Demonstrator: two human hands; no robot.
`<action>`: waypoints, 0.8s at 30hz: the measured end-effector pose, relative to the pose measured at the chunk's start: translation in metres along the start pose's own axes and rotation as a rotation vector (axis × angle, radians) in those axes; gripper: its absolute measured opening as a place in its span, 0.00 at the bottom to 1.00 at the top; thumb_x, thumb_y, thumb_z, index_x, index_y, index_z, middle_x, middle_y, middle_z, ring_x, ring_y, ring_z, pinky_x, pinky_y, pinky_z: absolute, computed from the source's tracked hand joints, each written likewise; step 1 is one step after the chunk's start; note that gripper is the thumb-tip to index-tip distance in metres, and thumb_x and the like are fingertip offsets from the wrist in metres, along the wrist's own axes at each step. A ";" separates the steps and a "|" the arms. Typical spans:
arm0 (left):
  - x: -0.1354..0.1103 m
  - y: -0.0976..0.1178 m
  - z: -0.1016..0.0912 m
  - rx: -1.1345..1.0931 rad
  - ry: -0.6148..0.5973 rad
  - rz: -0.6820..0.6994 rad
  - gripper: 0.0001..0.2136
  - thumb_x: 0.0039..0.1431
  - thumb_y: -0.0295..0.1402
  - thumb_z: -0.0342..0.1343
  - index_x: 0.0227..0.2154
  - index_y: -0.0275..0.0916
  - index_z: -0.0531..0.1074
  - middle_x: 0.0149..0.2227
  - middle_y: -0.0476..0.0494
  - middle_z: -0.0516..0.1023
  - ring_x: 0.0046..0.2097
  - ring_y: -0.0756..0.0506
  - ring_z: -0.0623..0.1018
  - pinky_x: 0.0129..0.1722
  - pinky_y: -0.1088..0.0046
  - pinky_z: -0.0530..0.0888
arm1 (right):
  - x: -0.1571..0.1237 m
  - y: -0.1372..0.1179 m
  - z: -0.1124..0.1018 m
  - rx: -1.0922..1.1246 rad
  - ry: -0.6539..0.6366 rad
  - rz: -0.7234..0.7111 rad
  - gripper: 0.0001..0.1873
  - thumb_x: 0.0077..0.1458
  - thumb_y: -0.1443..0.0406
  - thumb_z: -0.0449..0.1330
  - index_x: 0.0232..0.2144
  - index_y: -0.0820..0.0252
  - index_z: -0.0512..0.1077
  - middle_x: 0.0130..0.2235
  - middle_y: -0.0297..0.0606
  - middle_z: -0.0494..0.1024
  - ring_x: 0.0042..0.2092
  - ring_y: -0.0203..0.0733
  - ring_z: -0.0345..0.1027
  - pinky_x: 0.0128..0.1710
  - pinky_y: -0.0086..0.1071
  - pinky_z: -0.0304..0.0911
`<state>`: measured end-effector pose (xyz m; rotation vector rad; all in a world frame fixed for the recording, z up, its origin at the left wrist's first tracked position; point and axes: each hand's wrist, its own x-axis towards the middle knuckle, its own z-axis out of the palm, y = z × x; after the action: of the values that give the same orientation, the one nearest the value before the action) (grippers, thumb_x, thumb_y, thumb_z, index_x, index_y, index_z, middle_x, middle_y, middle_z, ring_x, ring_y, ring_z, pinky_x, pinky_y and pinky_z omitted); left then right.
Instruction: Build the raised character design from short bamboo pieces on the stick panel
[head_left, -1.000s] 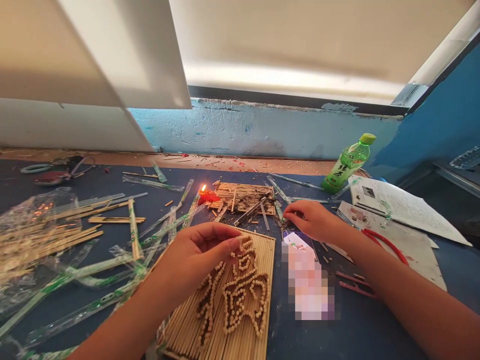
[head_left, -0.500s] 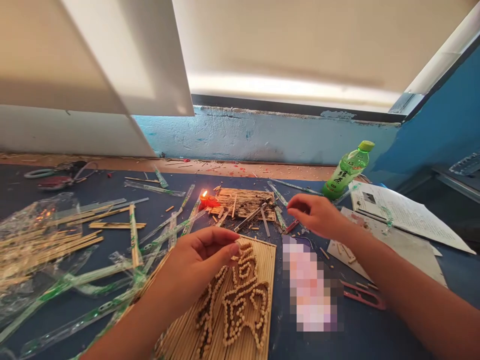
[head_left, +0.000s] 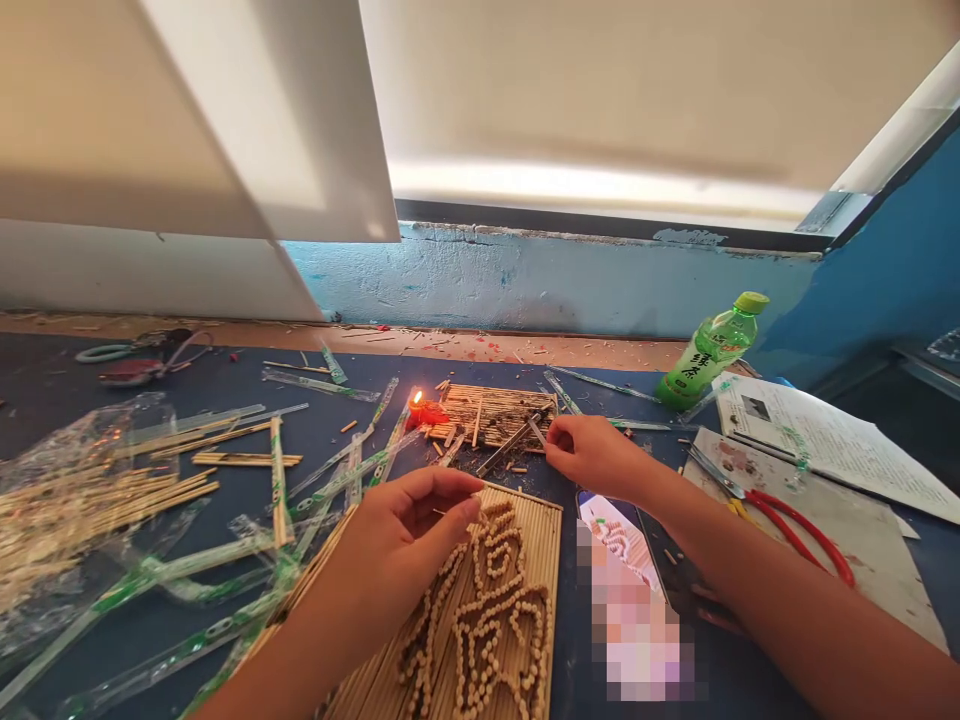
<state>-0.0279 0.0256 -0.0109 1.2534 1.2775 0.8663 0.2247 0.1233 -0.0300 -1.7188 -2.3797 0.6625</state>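
A cluttered dark blue table [head_left: 225,385] runs below a pale blue wall. The left hand [head_left: 405,525] brings thumb and forefinger together, and whatever it grips is too small to tell, above the beaded bamboo mat [head_left: 536,530]. The right hand [head_left: 596,458] pinches a thin stick [head_left: 535,430] at the smaller slat mat [head_left: 495,410], near a lit candle [head_left: 420,408].

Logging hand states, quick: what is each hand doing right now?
Left hand: pinched shut; contents too small to tell.
Right hand: fingertips on thin stick; grip unclear.
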 end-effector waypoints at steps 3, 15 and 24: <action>0.001 -0.002 0.000 0.026 0.003 0.005 0.11 0.62 0.43 0.63 0.41 0.43 0.79 0.40 0.44 0.84 0.43 0.41 0.82 0.44 0.66 0.78 | 0.000 0.002 -0.006 0.068 0.007 0.023 0.13 0.68 0.57 0.60 0.41 0.62 0.75 0.38 0.36 0.79 0.36 0.38 0.74 0.39 0.37 0.72; 0.009 -0.009 -0.008 0.120 0.132 0.110 0.10 0.63 0.43 0.62 0.42 0.44 0.78 0.42 0.43 0.83 0.43 0.41 0.82 0.46 0.62 0.80 | 0.009 0.005 -0.022 0.566 0.146 0.003 0.15 0.66 0.53 0.49 0.38 0.56 0.67 0.30 0.35 0.76 0.25 0.37 0.66 0.25 0.31 0.60; 0.011 0.019 -0.001 -0.018 0.099 0.029 0.06 0.56 0.30 0.56 0.35 0.39 0.77 0.28 0.48 0.76 0.29 0.48 0.75 0.30 0.72 0.74 | 0.010 0.017 -0.029 0.611 0.160 -0.022 0.13 0.67 0.55 0.56 0.38 0.59 0.70 0.30 0.33 0.76 0.24 0.33 0.62 0.23 0.29 0.58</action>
<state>-0.0243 0.0392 0.0055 1.2309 1.3294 0.9688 0.2469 0.1448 -0.0126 -1.4096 -1.8199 1.0633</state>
